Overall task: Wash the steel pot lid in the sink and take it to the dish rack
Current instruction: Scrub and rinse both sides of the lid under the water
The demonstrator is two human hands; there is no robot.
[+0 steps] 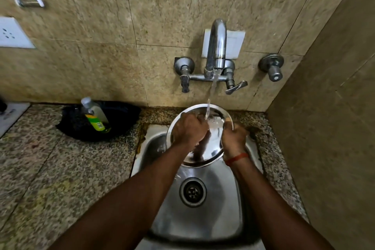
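The round steel pot lid (211,148) is held tilted over the steel sink (223,215), under a stream of water from the tap (216,46). My right hand (234,138) grips the lid's right rim, with a red thread around the wrist. My left hand (189,130) lies curled on the lid's face at its left, fingers pressed against the wet metal. Whether it holds anything against the lid is hidden. No dish rack is in view.
A black pan (121,115) with a clear soap bottle (95,115) leaning in it sits on the granite counter (50,168) left of the sink. Two tap valves and a separate knob (273,67) stick out of the tiled wall. A side wall closes the right.
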